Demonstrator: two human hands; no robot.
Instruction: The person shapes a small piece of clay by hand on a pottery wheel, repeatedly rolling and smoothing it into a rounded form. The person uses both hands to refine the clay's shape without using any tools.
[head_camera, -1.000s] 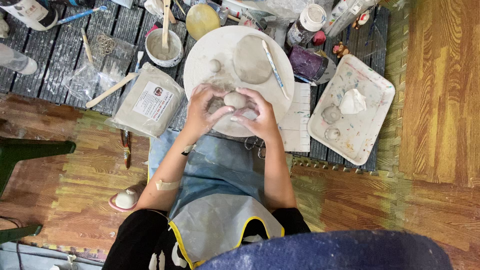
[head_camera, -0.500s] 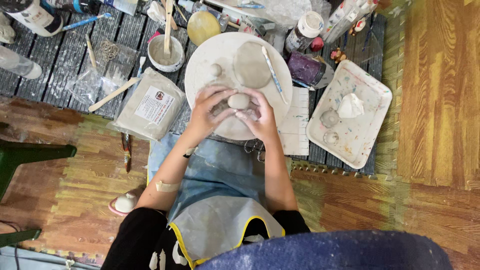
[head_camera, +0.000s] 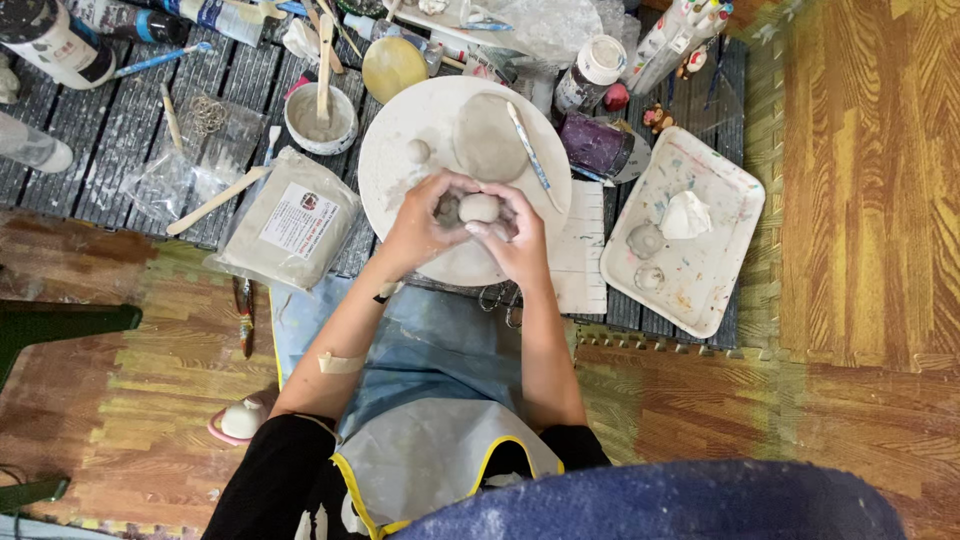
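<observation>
Both my hands meet over the near part of a round white board (head_camera: 400, 180). Between them sits a small grey clay ball (head_camera: 478, 207). My left hand (head_camera: 425, 222) cups it from the left, and my right hand (head_camera: 517, 235) wraps it from the right with fingers curled around it. On the board behind lie a flat grey clay disc (head_camera: 488, 137), a tiny clay ball (head_camera: 418, 151) and a thin modelling tool (head_camera: 527, 148).
A wrapped grey clay block (head_camera: 290, 220) lies left of the board. A white bowl of slip with a wooden stick (head_camera: 321, 117) stands behind it. A white paint-stained tray (head_camera: 715, 270) with clay bits sits at the right. Bottles and tubes crowd the back.
My hands have kept turning the clay ball in place, fingers shifting slightly around it. The view has shifted a little.
</observation>
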